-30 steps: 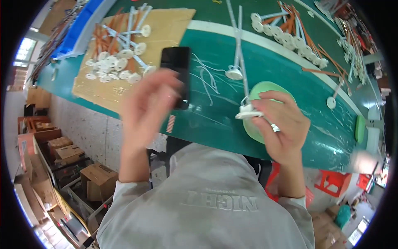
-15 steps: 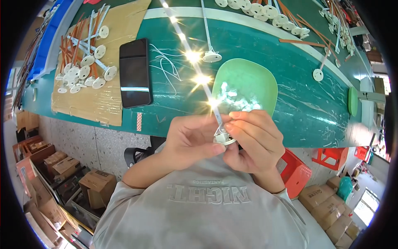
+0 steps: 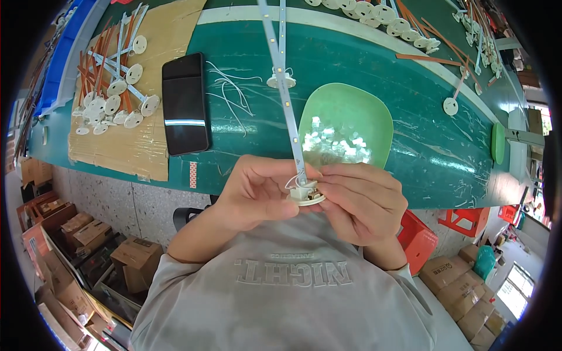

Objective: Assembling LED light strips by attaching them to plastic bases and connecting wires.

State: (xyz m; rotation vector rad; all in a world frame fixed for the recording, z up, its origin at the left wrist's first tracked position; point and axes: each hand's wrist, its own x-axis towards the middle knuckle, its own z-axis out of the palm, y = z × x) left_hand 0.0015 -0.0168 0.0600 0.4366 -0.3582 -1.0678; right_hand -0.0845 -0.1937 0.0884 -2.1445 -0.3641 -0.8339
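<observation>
Between my hands, at the table's near edge, is an LED strip lamp (image 3: pixel 288 117). Its narrow white strip rises away from me, tilted to the left, and its LEDs are unlit. At the near end sits a round white base (image 3: pixel 307 200) with a small circuit part and thin white wires. My left hand (image 3: pixel 249 196) is closed on the base's left side, thumb on its rim. My right hand (image 3: pixel 369 202) pinches at the base's right side, its fingertips by the circuit part; whether it grips anything smaller is hidden.
Just beyond my hands is a green tray (image 3: pixel 357 108) with several small shiny pieces. A black phone (image 3: pixel 186 105) and loose white wires (image 3: pixel 234 99) lie left of it. More lamps (image 3: pixel 111 105) rest on cardboard (image 3: pixel 140 140). Another lamp base (image 3: pixel 272 82) stands behind the strip. Red stools (image 3: pixel 418 240) are at right.
The strip's LEDs were brightly lit and are now dark. The lamp has shifted slightly left and nearer to me, its strip standing steeper. Both hands stay on the base.
</observation>
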